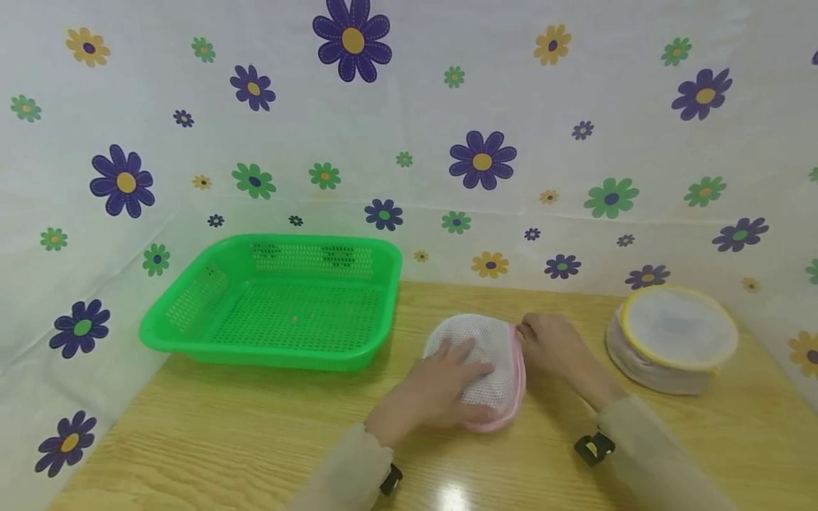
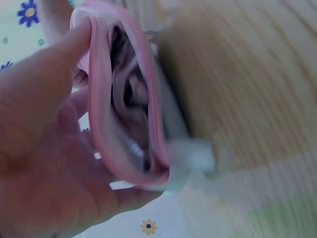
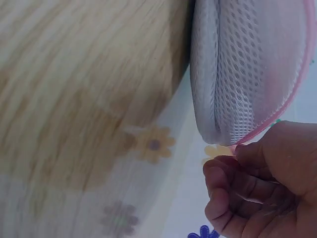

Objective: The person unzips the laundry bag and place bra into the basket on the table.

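Observation:
A white mesh laundry bag (image 1: 476, 330) with pink trim lies on the wooden table. My left hand (image 1: 441, 383) holds it from above, fingers spread over the mesh and thumb by the trim near the front. In the left wrist view the pink-edged mouth (image 2: 154, 119) gapes, and dark folded fabric (image 2: 130, 99) shows inside. My right hand (image 1: 552, 344) pinches the pink trim at the bag's far right corner. In the right wrist view that pinch (image 3: 252, 188) sits at the end of the trim, with the other fingers curled in.
A green perforated plastic basket (image 1: 268, 355) stands to the left. On the right is a round, fabric-sided mesh bag (image 1: 680, 326) with yellow trim. Behind the wooden table (image 1: 211, 440) hangs a white flowered curtain (image 1: 409, 106).

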A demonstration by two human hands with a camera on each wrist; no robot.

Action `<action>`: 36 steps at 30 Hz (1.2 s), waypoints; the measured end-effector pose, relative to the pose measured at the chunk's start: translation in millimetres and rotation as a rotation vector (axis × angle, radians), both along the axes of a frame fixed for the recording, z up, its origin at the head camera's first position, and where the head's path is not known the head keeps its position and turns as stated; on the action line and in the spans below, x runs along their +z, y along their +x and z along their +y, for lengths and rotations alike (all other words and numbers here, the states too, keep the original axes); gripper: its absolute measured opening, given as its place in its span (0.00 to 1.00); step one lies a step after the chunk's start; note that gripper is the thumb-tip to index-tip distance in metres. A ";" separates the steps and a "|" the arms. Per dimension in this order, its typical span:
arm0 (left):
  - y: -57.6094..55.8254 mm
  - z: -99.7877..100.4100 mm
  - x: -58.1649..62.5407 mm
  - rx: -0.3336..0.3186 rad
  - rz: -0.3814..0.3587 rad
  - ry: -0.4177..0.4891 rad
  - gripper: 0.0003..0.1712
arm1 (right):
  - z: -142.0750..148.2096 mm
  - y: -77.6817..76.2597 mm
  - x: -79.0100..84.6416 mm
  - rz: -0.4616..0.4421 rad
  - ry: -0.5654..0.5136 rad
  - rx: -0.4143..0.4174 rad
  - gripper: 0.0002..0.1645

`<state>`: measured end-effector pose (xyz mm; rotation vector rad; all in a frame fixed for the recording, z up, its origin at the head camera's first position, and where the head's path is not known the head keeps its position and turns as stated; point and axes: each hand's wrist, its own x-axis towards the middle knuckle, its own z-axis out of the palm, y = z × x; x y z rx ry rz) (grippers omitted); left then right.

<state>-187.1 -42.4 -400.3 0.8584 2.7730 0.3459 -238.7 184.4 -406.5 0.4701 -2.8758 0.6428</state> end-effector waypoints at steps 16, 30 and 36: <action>-5.9 -1.9 6.4 0.019 -0.133 0.198 0.34 | 3.3 39.6 11.4 0.297 -0.083 0.177 0.05; -5.9 2.8 1.8 0.470 -0.452 0.992 0.31 | 8.3 60.8 28.0 0.683 -0.116 0.286 0.21; -5.9 4.6 -3.2 0.545 -0.583 1.136 0.29 | 2.4 66.2 32.8 0.502 -0.016 0.410 0.12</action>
